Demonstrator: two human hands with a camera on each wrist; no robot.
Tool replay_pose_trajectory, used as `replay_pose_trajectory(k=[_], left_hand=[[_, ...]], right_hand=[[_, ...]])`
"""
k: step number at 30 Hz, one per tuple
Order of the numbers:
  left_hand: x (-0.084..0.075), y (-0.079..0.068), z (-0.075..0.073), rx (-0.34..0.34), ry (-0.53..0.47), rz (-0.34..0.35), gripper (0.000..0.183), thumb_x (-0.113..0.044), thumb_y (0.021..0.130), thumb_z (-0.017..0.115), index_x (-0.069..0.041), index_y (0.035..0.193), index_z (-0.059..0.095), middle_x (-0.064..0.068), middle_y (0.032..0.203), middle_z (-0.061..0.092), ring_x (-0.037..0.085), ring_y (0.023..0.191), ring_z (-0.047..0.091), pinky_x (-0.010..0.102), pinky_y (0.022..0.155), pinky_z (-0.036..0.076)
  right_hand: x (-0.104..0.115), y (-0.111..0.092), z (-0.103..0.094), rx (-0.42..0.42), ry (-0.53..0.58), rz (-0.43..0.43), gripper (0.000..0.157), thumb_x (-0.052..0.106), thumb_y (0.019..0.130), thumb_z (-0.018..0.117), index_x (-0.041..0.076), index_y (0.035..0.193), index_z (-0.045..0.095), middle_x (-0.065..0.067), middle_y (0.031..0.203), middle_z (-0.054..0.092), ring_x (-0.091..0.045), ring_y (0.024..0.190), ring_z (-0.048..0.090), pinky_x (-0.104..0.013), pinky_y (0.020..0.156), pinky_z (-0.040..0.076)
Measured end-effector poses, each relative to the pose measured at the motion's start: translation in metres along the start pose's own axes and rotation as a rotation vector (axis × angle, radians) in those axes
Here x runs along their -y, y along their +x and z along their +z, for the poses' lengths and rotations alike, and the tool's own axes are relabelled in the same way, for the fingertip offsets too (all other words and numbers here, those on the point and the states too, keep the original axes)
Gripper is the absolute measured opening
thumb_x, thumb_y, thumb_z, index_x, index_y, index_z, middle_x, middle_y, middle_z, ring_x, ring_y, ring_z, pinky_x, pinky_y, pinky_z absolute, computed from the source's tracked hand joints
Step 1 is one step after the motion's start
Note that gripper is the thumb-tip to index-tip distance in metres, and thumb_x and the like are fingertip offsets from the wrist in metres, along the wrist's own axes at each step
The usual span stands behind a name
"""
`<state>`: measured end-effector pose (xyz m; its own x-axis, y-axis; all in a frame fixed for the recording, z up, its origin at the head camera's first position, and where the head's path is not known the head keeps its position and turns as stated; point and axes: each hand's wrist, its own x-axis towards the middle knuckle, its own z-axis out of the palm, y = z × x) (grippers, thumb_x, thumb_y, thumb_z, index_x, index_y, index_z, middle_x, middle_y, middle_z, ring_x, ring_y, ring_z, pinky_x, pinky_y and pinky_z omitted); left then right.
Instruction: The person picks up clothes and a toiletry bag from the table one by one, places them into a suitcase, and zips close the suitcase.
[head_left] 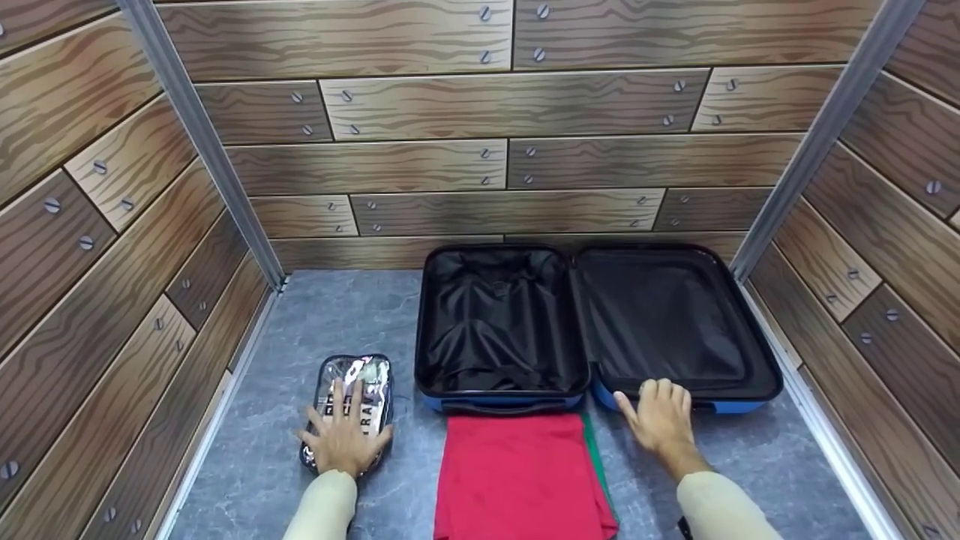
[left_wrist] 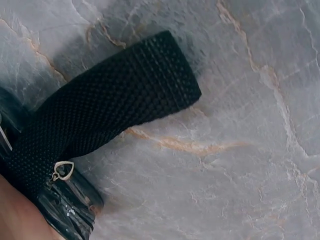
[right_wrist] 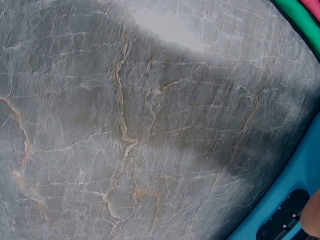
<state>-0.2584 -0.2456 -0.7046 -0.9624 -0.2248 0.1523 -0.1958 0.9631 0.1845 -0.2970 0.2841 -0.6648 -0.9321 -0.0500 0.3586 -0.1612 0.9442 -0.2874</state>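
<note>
My left hand (head_left: 346, 435) lies flat with its fingers spread on a clear, black-edged pouch (head_left: 380, 375) with dark lettering. In the left wrist view, the pouch's black woven strap (left_wrist: 125, 90) and a heart-shaped zipper pull (left_wrist: 64, 170) show beside the hand. A blue suitcase (head_left: 731, 407) with black lining lies opened out into two halves. My right hand (head_left: 664, 420) rests its fingers on the front rim of the right half, thumb out to the left. The right wrist view shows a fingertip (right_wrist: 311, 217) at the dark lock (right_wrist: 284, 215) on the suitcase's blue side.
A folded red cloth (head_left: 521, 476) lies in front of the suitcase's left half, with a green cloth (head_left: 598, 465) showing along its right edge. Wood-patterned walls (head_left: 450, 165) enclose the grey marbled surface (head_left: 337, 307) at the back and both sides.
</note>
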Motion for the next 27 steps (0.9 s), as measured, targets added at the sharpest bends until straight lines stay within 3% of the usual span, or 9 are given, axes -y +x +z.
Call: replay_pose_trajectory(k=[11,14,21,27], left_hand=[[0.003,-0.008,0.007,-0.040,-0.050,-0.017,0.105,-0.072,0.076,0.062,-0.035,0.160,0.012,0.004,0.169,0.008,0.068,0.130,0.025,0.085,0.091,0.024],[0.002,-0.008,0.008,-0.061,-0.040,-0.012,0.104,-0.071,0.075,0.062,-0.034,0.160,0.016,0.004,0.168,0.011,0.067,0.126,0.031,0.081,0.088,0.031],[-0.004,0.001,-0.002,-0.112,-0.015,0.042,0.101,-0.068,0.074,0.066,-0.030,0.158,0.025,0.008,0.167,0.018,0.064,0.117,0.041,0.068,0.079,0.040],[-0.007,-0.002,-0.007,-0.121,-0.006,0.041,0.099,-0.067,0.072,0.068,-0.029,0.156,0.033,0.009,0.165,0.024,0.061,0.117,0.041,0.069,0.079,0.039]], right_hand=[[0.005,0.002,-0.003,-0.041,0.004,-0.032,0.046,0.041,0.094,0.063,0.003,0.081,0.041,-0.018,0.086,0.040,-0.046,0.090,0.042,-0.057,0.091,0.028],[0.004,0.002,-0.003,-0.028,-0.006,-0.023,0.045,0.041,0.094,0.063,0.003,0.081,0.042,-0.018,0.086,0.041,-0.047,0.091,0.042,-0.057,0.093,0.028],[0.000,0.001,-0.003,-0.014,-0.011,-0.018,0.047,0.043,0.095,0.060,0.003,0.081,0.041,-0.019,0.087,0.041,-0.047,0.091,0.042,-0.058,0.092,0.028],[0.000,0.000,-0.002,0.013,-0.007,-0.011,0.048,0.044,0.096,0.058,0.000,0.085,0.043,-0.021,0.089,0.042,-0.048,0.093,0.042,-0.059,0.095,0.027]])
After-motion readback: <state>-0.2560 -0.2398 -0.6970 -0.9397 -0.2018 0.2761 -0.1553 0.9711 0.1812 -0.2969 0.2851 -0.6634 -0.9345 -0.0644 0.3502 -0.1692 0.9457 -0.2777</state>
